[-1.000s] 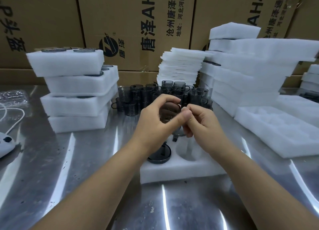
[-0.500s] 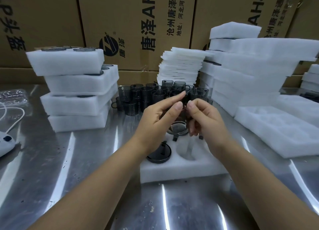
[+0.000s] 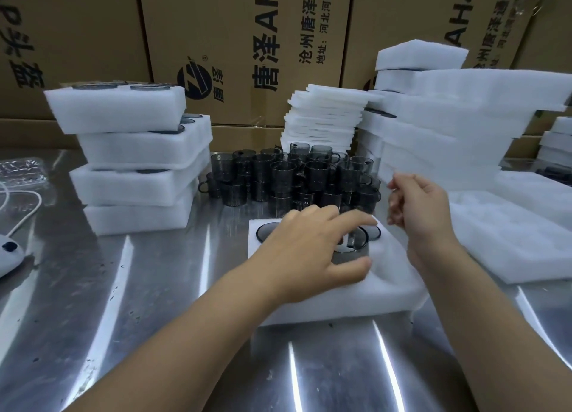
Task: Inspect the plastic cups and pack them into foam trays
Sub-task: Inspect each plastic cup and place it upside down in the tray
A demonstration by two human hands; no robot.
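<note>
Ahead, loose cups (image 3: 288,176) between foam stacks (image 3: 133,151), left hand (image 3: 309,247) spread over cup (image 3: 356,245) in tray (image 3: 387,288), right hand (image 3: 421,207) loosely curled

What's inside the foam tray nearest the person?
The foam tray holds one dark cup at its far-left corner and a second cup beneath the left hand. What lies under the palm is hidden.

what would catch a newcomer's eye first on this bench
First, the crowd of dark see-through cups mid-table, just behind the foam tray where the left hand lies over a cup set in a pocket. A stack of filled trays rises on the left, a taller foam stack on the right, and printed cardboard boxes wall off the back.
</note>
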